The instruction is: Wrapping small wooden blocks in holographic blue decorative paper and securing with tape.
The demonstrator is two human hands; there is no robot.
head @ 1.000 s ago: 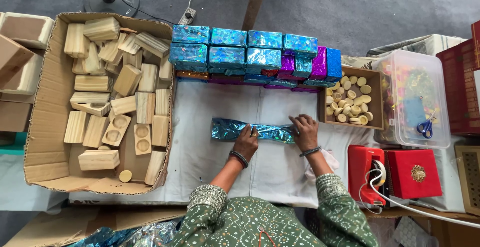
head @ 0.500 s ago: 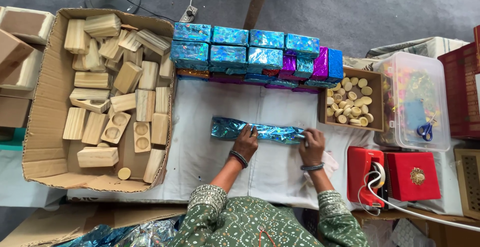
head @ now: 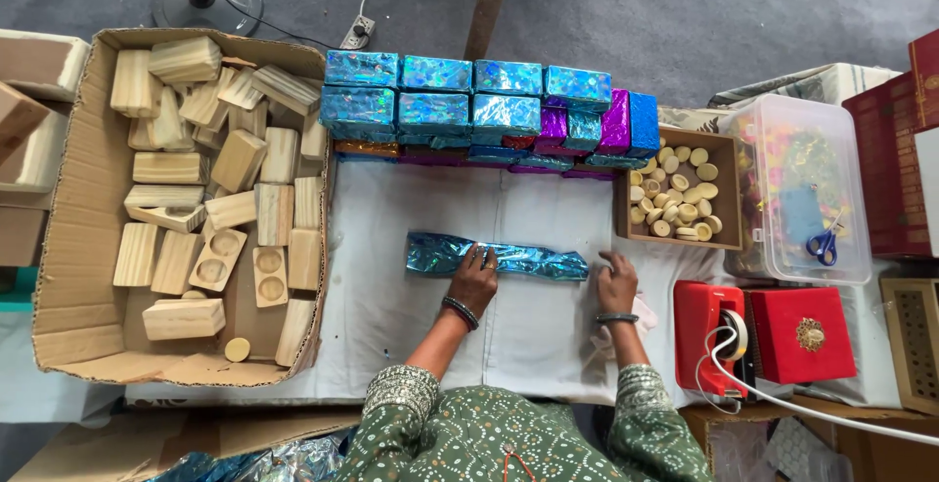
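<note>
I'm at the wrapping step: my left hand (head: 476,280) presses flat, fingers together, on the blue foil strip (head: 499,258) lying across the middle of the white cloth (head: 391,296). My right hand (head: 617,282) rests open on the cloth just off the strip's right end, gripping nothing. I'd judge a wooden block (head: 182,318) from the cardboard box (head: 59,330) at the left edge comes next. Wrapped blocks (head: 479,101) line the far edge; grey floor (head: 685,13) lies beyond
</note>
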